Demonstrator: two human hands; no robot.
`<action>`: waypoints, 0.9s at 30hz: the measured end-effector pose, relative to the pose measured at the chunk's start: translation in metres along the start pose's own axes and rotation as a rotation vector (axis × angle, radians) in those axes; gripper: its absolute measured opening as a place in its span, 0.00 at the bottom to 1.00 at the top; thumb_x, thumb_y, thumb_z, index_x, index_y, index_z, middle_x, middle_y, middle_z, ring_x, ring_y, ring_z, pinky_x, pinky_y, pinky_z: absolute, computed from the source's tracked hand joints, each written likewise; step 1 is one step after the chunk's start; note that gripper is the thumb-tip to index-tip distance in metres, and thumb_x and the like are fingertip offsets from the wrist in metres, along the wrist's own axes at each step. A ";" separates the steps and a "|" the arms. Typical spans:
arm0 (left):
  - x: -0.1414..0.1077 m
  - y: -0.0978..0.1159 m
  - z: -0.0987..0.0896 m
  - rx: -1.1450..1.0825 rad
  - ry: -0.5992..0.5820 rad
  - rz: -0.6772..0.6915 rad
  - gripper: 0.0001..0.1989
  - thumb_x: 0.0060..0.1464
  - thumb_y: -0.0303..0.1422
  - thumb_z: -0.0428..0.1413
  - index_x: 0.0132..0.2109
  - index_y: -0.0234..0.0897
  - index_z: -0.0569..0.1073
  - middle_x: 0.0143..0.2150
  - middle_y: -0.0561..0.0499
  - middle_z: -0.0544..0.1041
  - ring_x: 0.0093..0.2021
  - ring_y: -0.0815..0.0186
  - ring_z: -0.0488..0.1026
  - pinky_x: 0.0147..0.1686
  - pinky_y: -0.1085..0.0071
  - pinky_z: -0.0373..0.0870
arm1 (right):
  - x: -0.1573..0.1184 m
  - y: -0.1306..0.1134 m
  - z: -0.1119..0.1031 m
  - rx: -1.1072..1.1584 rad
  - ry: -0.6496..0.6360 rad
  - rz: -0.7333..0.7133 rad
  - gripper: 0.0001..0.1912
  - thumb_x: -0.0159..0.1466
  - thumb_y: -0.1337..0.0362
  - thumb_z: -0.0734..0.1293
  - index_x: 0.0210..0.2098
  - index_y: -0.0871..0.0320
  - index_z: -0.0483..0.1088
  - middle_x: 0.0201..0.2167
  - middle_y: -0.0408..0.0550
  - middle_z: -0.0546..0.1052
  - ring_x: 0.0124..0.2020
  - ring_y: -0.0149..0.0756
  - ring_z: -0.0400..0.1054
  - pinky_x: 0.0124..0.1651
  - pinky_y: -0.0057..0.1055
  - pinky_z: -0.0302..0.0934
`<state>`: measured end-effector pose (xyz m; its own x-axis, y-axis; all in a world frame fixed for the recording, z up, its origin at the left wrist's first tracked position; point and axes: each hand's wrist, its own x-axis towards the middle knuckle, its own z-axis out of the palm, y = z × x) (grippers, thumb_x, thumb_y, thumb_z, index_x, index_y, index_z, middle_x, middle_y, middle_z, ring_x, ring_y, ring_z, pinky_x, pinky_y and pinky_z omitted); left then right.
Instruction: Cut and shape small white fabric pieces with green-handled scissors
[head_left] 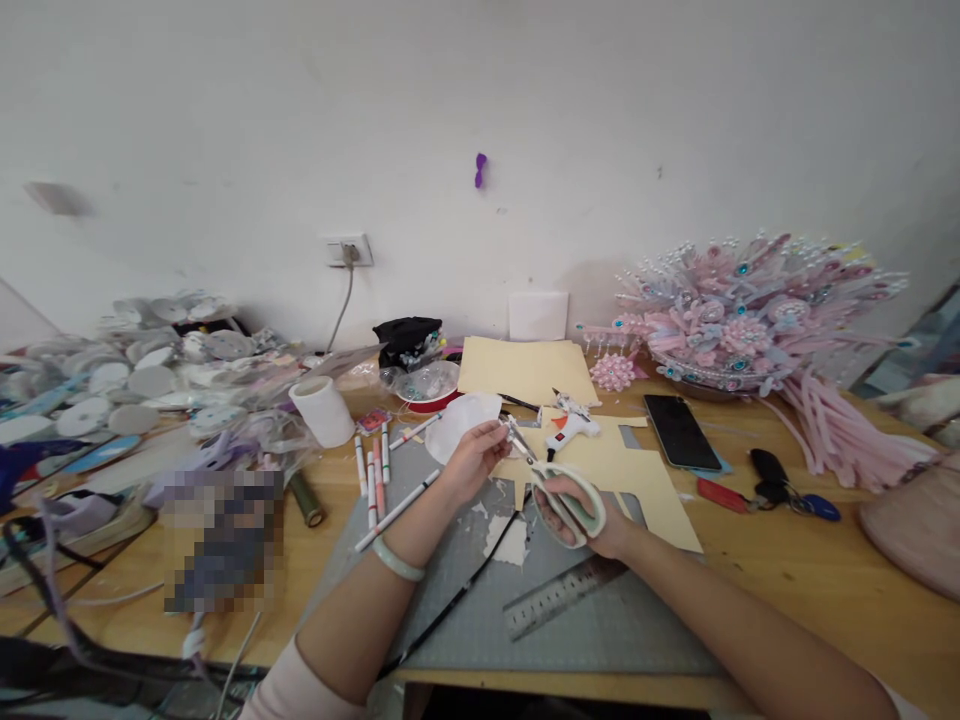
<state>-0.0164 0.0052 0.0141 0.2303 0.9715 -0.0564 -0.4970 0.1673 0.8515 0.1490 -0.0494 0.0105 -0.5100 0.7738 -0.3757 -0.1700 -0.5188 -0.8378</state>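
Observation:
White-handled scissors (589,515) are gripped in my right hand (574,505), fingers through the loops, with the blades pointing up and left. My left hand (480,455) pinches a small whitish piece (511,432) right at the blade tips; its exact kind is too small to make out. Beneath both hands lies a grey cutting mat (442,620) with cream card sheets (660,490) and a ragged paper scrap (508,540). A steel ruler (559,597) rests below the scissors. Just beyond my hands is a white glue gun (574,430), its black cord crossing the mat.
Several markers (397,510) and a white cup (321,410) stand left of the mat. A phone (681,430), keys (780,485) and a large pink beaded flower arrangement (742,320) are at right. White ribbon spools (157,370) pile up at far left.

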 end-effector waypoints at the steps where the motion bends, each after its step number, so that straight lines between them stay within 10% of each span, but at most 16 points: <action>1: 0.001 0.000 0.000 -0.007 0.013 0.007 0.10 0.39 0.32 0.62 0.29 0.31 0.71 0.26 0.52 0.71 0.26 0.74 0.66 0.29 0.77 0.62 | -0.001 -0.001 0.000 0.018 -0.039 0.011 0.16 0.48 0.53 0.65 0.23 0.62 0.65 0.13 0.39 0.65 0.12 0.22 0.56 0.13 0.20 0.47; 10: 0.012 0.019 -0.022 0.378 0.233 0.210 0.06 0.38 0.31 0.58 0.27 0.34 0.70 0.24 0.55 0.69 0.24 0.73 0.65 0.29 0.75 0.61 | -0.010 -0.016 -0.011 -0.235 -0.102 0.141 0.17 0.53 0.52 0.64 0.27 0.63 0.67 0.13 0.40 0.67 0.12 0.23 0.59 0.13 0.19 0.48; 17: 0.005 0.035 -0.022 1.388 -0.039 0.204 0.09 0.39 0.25 0.49 0.27 0.35 0.73 0.28 0.49 0.75 0.31 0.65 0.68 0.34 0.70 0.62 | -0.002 -0.016 -0.017 0.095 -0.033 0.002 0.15 0.55 0.55 0.62 0.24 0.63 0.68 0.13 0.42 0.67 0.12 0.24 0.57 0.13 0.21 0.49; 27: 0.007 0.020 -0.032 1.422 -0.184 0.280 0.10 0.33 0.22 0.49 0.23 0.36 0.73 0.24 0.47 0.72 0.26 0.64 0.64 0.30 0.71 0.59 | 0.005 -0.014 -0.013 0.336 0.099 -0.114 0.10 0.55 0.61 0.62 0.23 0.62 0.68 0.17 0.43 0.68 0.16 0.25 0.58 0.15 0.21 0.49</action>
<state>-0.0515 0.0205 0.0144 0.4231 0.8905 0.1672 0.6610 -0.4296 0.6152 0.1593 -0.0333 0.0156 -0.3904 0.8565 -0.3377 -0.4971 -0.5048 -0.7057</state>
